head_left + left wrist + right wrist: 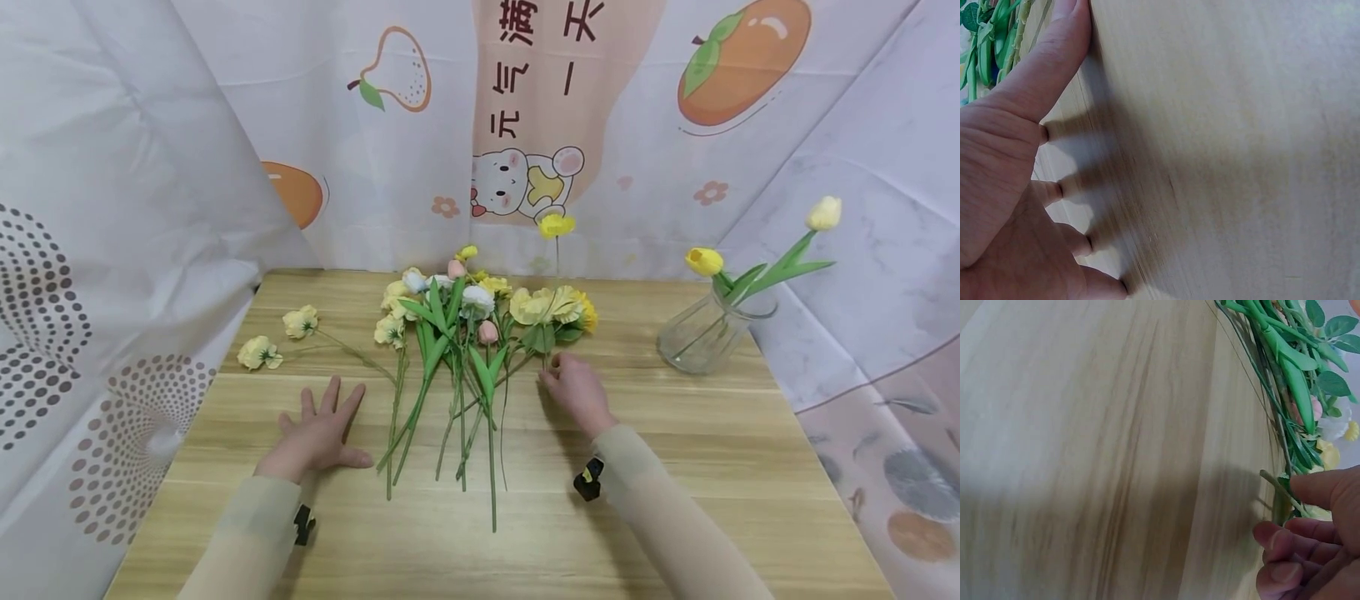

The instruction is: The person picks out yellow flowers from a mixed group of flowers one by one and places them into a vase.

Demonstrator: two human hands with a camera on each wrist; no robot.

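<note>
My left hand [318,437] rests on the table with its fingers spread, left of the loose artificial flowers; the left wrist view shows its thumb [1047,62] near green stems. At the right side of the flowers, my right hand [577,392] pinches a green flower stem [1279,489] between thumb and fingers, its cut end sticking out. Which bloom that stem bears is hard to tell. Close above this hand are pale yellow blooms [531,307] with green leaves. Pink tulips [488,332] and white flowers [477,302] lie in the middle of the pile.
A clear glass vase [693,337] at the back right holds a yellow tulip [704,262] and a white tulip [823,214]. Two cream blooms [258,352] on a branching stem lie at the left. Printed curtains [420,167] hang behind the wooden table [570,542].
</note>
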